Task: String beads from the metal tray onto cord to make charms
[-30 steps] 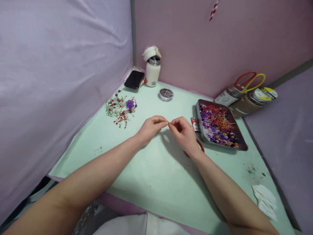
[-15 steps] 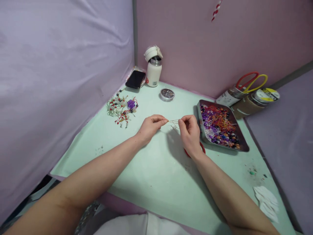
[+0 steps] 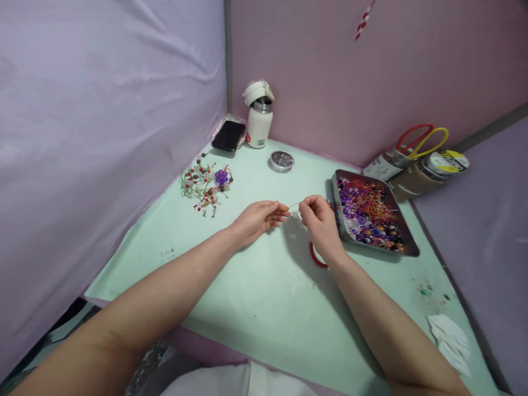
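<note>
Several thin strands of cord (image 3: 294, 212) run across the short gap between my two hands. My left hand (image 3: 262, 221) has its thumb and fingertips closed on the left end of the cord, its other fingers fairly straight. My right hand (image 3: 320, 223) pinches the other end between thumb and forefinger, with the remaining fingers curled. Red-handled scissors (image 3: 317, 256) lie on the table under my right wrist, partly hidden. Just right of that hand is a metal tray (image 3: 406, 242) of purple, clear, black and amber beads with tangled red and orange cords.
Beaded strings with a purple bead cluster (image 3: 221, 176) lie at the left. Behind are a phone (image 3: 229, 136), an open white bottle (image 3: 259, 125) and a small round container (image 3: 282, 160). Jars (image 3: 421, 176) with scissors stand back right; a white cloth (image 3: 449, 338) lies front right.
My left hand has shifted slightly right and its fingers have straightened; the gap between my hands is narrower. My right hand stays nearly in place, still pinching the cord.
</note>
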`<state>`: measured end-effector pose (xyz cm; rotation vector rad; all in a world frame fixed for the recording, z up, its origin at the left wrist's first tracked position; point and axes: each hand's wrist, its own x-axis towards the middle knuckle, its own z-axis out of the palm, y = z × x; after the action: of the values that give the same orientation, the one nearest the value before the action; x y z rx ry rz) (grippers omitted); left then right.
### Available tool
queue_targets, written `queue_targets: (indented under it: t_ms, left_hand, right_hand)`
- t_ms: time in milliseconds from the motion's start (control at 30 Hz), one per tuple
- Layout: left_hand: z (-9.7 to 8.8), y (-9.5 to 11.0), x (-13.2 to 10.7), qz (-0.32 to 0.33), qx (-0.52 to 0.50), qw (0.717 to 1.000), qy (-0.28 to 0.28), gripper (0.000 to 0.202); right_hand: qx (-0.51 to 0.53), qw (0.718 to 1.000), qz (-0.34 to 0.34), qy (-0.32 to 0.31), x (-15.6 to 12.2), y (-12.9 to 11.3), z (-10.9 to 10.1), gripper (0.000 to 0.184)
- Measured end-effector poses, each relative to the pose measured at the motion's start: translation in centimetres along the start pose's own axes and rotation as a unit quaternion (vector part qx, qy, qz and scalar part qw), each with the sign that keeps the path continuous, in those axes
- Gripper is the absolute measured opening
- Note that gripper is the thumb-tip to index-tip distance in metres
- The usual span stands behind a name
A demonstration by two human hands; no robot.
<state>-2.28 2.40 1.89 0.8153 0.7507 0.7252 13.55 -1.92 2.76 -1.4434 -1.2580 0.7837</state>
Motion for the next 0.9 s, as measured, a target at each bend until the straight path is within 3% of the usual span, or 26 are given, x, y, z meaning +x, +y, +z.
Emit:
queue_targets:
  t_ms: [133, 267, 367, 733, 900]
  left_hand:
    - [0.0, -0.1, 0.0, 0.014, 0.02, 1.0, -0.006, 0.037]
    - [0.2, -0.2, 0.0, 0.058, 0.11, 0.992, 0.018, 0.027]
    - [0.0, 0.0, 0.1, 0.082, 0.115, 0.989, 0.049, 0.023]
    - [0.0, 0.9, -0.2, -0.023, -0.004, 1.0, 0.003, 0.03]
    - [-0.1, 0.7, -0.2, -0.011, 0.045, 0.999, -0.014, 0.037]
  right_hand:
    - [0.004, 1.0, 0.005, 0.002, 0.1, -0.1, 0.0, 0.009]
    - [-0.005, 1.0, 0.007, -0.005, 0.1, -0.2, 0.0, 0.011]
    - [-0.028, 1.0, -0.006, -0.009, 0.1, -0.1, -0.1, 0.012]
    - [0.011, 0.997, 0.028, -0.067, 0.5, 0.3, -0.1, 0.012]
    - [0.008, 0.998, 0.038, -0.058, 0.2, -0.5, -0.2, 0.014]
